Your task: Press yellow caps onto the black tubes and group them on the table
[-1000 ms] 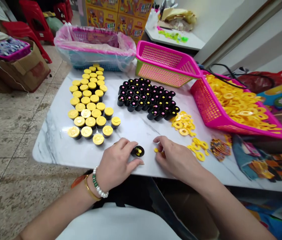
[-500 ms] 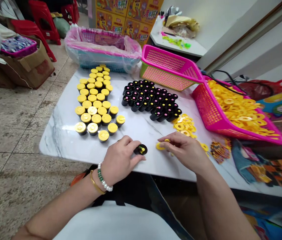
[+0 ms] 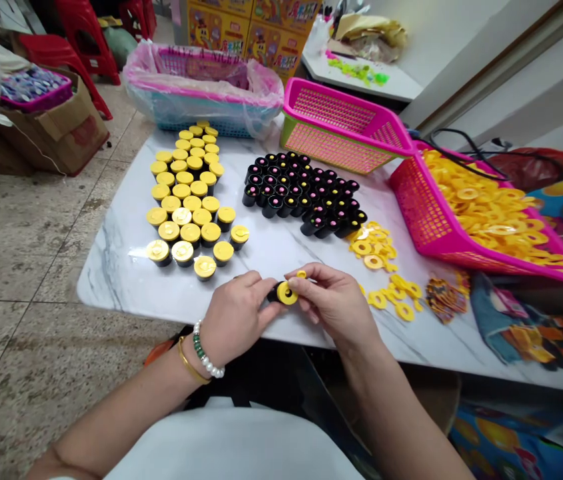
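Near the table's front edge my left hand (image 3: 238, 308) grips a small black cup (image 3: 273, 293) lying tilted, its mouth toward the right. My right hand (image 3: 334, 300) pinches a yellow ring-shaped lid (image 3: 285, 295) with a small tab, held against the mouth of that cup. Whether the lid is seated cannot be seen. To the left stand several black cups with yellow lids (image 3: 190, 233). Beyond my hands is a cluster of open black cups (image 3: 294, 190) with pink or yellow bits inside. Loose yellow lids (image 3: 371, 247) lie right of them.
A pink basket (image 3: 418, 220) full of yellow lids stands at the right. Behind are a pink-and-green basket (image 3: 341, 150) and a plastic-lined basket (image 3: 186, 113). Small printed packets (image 3: 444, 298) lie on the white table (image 3: 126, 280). Printed cartons (image 3: 218, 37) are stacked behind.
My right hand has moved left with the yellow lid, bringing it from above the table to the black cup's mouth. My left hand stays on the cup. The view has shifted slightly.
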The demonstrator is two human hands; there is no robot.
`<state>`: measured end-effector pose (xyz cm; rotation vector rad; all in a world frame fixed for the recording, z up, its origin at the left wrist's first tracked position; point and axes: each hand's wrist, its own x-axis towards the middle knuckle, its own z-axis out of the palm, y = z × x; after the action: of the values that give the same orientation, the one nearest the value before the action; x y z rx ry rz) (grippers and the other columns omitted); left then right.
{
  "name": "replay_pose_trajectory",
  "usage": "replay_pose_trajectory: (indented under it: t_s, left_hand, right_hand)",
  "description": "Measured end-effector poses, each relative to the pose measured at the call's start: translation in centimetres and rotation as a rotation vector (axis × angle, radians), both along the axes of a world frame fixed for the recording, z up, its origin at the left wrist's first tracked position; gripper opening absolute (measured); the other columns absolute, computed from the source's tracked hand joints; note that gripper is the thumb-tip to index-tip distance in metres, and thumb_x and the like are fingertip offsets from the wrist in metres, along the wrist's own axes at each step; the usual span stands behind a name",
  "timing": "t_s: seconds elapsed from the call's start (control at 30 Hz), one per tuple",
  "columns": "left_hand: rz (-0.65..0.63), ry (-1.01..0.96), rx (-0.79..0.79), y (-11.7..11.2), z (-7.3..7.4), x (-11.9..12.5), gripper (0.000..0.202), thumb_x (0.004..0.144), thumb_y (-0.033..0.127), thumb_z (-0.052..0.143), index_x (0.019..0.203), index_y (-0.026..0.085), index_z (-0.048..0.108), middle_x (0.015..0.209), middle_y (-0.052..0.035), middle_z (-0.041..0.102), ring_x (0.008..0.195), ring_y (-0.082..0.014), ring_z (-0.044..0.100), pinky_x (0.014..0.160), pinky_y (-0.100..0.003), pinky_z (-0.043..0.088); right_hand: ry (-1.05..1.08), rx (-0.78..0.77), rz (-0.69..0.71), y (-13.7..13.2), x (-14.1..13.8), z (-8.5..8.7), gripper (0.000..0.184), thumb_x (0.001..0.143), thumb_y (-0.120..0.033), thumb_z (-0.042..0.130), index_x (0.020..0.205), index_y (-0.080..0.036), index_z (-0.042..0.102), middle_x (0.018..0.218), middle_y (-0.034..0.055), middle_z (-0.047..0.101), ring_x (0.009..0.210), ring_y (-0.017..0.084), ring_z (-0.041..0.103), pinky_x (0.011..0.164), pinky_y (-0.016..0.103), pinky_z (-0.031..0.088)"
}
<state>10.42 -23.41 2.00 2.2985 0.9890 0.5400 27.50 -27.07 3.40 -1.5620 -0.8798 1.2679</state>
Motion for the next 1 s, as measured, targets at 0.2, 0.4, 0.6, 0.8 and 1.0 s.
replay_pose_trajectory:
  t_s: [0.2, 0.4, 0.6, 0.8, 1.0]
  left_hand:
    - [-0.004, 0.022, 0.018, 0.0, 0.0, 0.1, 0.013, 0.088, 0.029, 0.062, 0.096, 0.02, 0.066, 0.078, 0.0005, 0.056, 0.072, -0.0149, 0.056, 0.065, -0.026, 0.042]
    - [-0.023, 0.02, -0.039, -0.1, 0.3, -0.1, 0.012, 0.088, 0.026, 0.06, 0.096, 0.019, 0.066, 0.079, -0.0005, 0.057, 0.072, -0.0158, 0.056, 0.066, -0.027, 0.042]
    - [-0.051, -0.215, -0.342, 0.2, 1.8, 0.3, 0.015, 0.091, 0.028, 0.056, 0.097, 0.02, 0.067, 0.07, 0.0032, 0.06, 0.061, -0.0106, 0.052, 0.061, -0.023, 0.039]
    - [-0.035, -0.265, -0.437, 0.0, 1.3, 0.8, 0.018, 0.093, 0.023, 0.053, 0.108, 0.019, 0.062, 0.078, 0.0018, 0.063, 0.068, -0.0115, 0.055, 0.064, -0.022, 0.042]
    - [0.056, -0.32, -0.193, -1.7, -0.2, 0.7, 0.04, 0.085, 0.025, 0.066, 0.121, 0.018, 0.051, 0.098, -0.0042, 0.061, 0.08, -0.0154, 0.057, 0.074, -0.027, 0.049]
  right_hand:
    - [0.027, -0.013, 0.0, -0.3, -0.1, -0.3, 0.033, 0.068, -0.042, 0.081, 0.072, -0.015, 0.063, 0.046, -0.0021, 0.059, 0.032, 0.005, 0.043, 0.031, 0.014, 0.031]
    - [0.036, 0.015, -0.008, -0.5, -0.3, -0.8, 0.033, 0.073, -0.044, 0.078, 0.073, -0.017, 0.058, 0.05, -0.0032, 0.06, 0.034, 0.006, 0.047, 0.034, 0.016, 0.037]
    - [-0.024, 0.048, 0.021, -1.0, -0.5, -0.8, 0.028, 0.079, -0.042, 0.073, 0.077, -0.018, 0.057, 0.052, -0.0042, 0.06, 0.04, 0.008, 0.052, 0.042, 0.019, 0.044]
    - [-0.325, 0.206, -0.053, -1.8, -1.5, -0.8, 0.02, 0.087, -0.038, 0.063, 0.083, -0.02, 0.057, 0.069, -0.0016, 0.063, 0.052, 0.009, 0.054, 0.05, 0.02, 0.046]
    - [-0.313, 0.171, -0.04, -2.0, -1.7, -1.0, 0.023, 0.087, -0.044, 0.063, 0.086, -0.021, 0.06, 0.073, 0.0, 0.064, 0.057, 0.012, 0.057, 0.052, 0.023, 0.048]
